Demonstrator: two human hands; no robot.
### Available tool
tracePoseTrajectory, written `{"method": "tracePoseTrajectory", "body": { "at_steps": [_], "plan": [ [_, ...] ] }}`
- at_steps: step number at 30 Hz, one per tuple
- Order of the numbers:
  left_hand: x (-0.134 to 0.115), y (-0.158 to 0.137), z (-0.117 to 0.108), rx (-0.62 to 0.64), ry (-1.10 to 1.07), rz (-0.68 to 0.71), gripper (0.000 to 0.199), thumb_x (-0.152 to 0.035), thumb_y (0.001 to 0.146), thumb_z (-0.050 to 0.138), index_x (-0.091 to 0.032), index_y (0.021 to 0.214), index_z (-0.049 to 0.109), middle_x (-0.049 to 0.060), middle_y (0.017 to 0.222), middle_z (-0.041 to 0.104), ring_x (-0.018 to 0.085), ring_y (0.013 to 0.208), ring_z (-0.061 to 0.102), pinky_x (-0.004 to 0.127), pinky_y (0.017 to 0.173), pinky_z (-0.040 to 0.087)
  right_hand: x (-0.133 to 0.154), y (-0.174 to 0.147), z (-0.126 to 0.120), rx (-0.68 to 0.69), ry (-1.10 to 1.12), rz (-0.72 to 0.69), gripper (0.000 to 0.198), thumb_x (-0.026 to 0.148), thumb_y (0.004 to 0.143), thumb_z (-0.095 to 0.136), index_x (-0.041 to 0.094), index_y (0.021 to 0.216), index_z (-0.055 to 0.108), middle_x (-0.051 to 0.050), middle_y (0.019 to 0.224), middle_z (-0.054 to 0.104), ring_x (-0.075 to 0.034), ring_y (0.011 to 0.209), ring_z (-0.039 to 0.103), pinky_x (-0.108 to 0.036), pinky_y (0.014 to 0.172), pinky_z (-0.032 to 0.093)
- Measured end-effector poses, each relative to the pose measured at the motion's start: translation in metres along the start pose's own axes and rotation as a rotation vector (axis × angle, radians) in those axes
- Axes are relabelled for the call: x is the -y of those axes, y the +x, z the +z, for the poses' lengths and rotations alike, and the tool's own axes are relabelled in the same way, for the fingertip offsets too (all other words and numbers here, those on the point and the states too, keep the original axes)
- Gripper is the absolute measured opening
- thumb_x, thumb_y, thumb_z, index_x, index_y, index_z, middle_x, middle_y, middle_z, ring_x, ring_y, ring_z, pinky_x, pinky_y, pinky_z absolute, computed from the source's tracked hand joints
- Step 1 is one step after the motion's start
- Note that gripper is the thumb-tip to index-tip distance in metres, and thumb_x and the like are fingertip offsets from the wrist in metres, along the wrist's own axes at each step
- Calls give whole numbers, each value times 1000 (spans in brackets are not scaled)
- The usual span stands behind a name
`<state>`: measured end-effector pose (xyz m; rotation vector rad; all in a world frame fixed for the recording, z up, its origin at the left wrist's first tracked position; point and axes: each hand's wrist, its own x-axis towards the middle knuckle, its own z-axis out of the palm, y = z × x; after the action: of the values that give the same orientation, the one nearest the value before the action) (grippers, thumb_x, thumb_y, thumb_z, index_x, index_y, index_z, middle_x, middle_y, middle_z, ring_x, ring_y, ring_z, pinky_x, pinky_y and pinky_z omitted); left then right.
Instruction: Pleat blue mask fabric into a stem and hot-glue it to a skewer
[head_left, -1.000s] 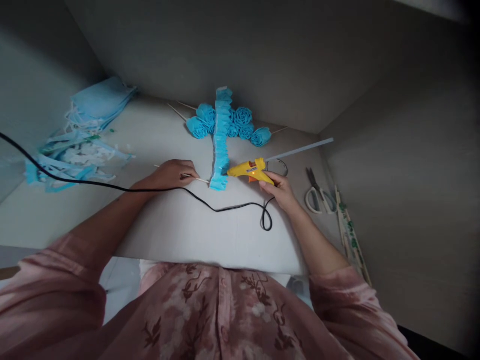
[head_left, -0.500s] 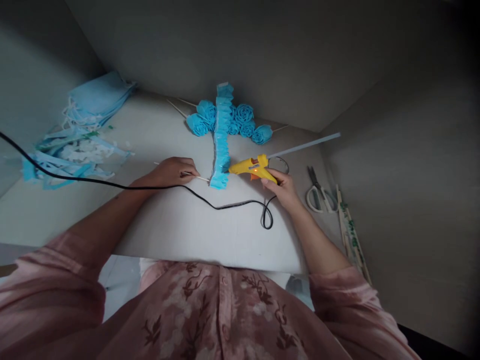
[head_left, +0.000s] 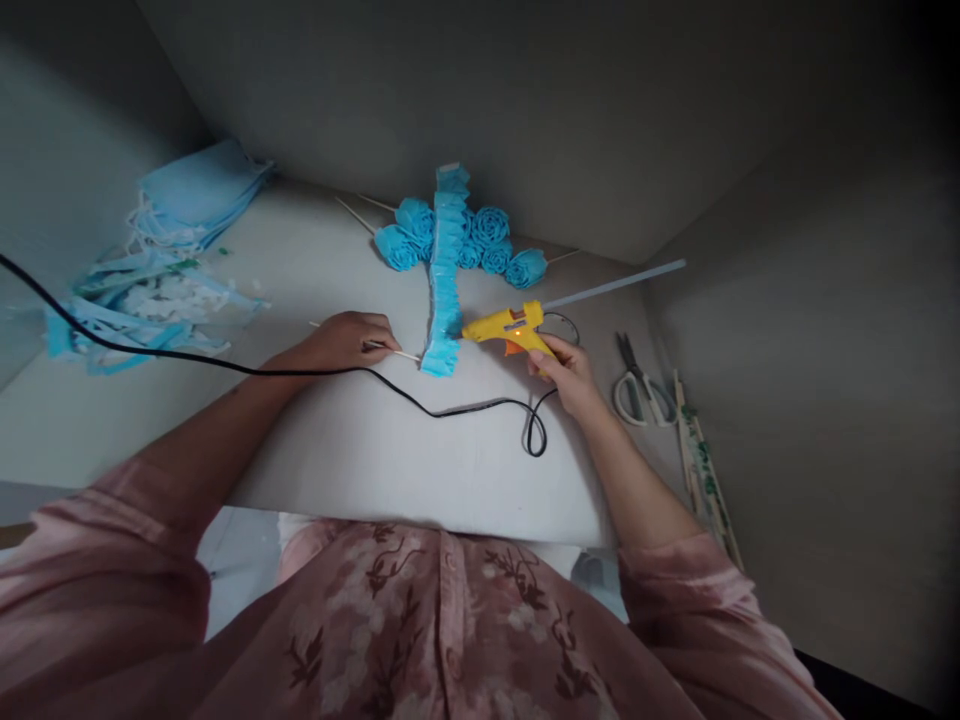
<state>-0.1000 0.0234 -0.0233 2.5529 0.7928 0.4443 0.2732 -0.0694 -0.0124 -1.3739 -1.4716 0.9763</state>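
In the head view, my left hand (head_left: 351,342) is closed around a thin wooden stick (head_left: 407,356), whose tip meets the near end of a pleated blue strip (head_left: 444,290). My right hand (head_left: 568,374) grips a yellow hot glue gun (head_left: 510,325) with a lit orange light and a long glue stick (head_left: 615,284) in its back. The gun's nozzle points left, close to the strip's right edge; whether it touches cannot be made out. Several blue flowers on sticks (head_left: 491,227) lie under and beside the strip's far part.
A stack of blue face masks (head_left: 196,195) lies at the back left, with cut scraps (head_left: 154,305) in front of it. A black cord (head_left: 315,372) runs across the table and my left forearm. At right are scissors (head_left: 640,388) and a bundle of sticks (head_left: 705,460).
My right hand has drawn the glue gun slightly to the right, its nozzle shifting a little away from the middle of the strip. My left hand stays on the stick.
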Motion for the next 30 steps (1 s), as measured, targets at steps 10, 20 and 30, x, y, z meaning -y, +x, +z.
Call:
{"method": "tracePoseTrajectory", "body": {
  "at_steps": [10, 20, 30],
  "plan": [
    [-1, 0, 2, -15, 32, 10, 30, -25, 93, 50, -19, 94, 80, 5, 95, 75, 12, 81, 67, 20, 76, 46, 6, -3, 5, 47, -42, -34, 41, 55, 79, 76, 19, 99, 78, -2, 78, 71, -17, 70, 59, -29, 67, 47],
    [-2, 0, 0, 6, 27, 14, 29, -24, 94, 51, -19, 95, 79, 5, 97, 76, 14, 86, 68, 21, 79, 46, 3, 0, 0, 2, 18, 0, 40, 54, 77, 76, 19, 94, 79, 0, 65, 62, -13, 59, 48, -27, 56, 37],
    [3, 1, 4, -40, 31, 42, 28, -24, 92, 52, -19, 93, 80, 4, 92, 75, 12, 79, 67, 20, 73, 45, 5, 0, 10, -11, 92, 9, 35, 48, 78, 72, 19, 97, 75, 0, 70, 64, -11, 57, 42, -28, 57, 33]
  ]
}}
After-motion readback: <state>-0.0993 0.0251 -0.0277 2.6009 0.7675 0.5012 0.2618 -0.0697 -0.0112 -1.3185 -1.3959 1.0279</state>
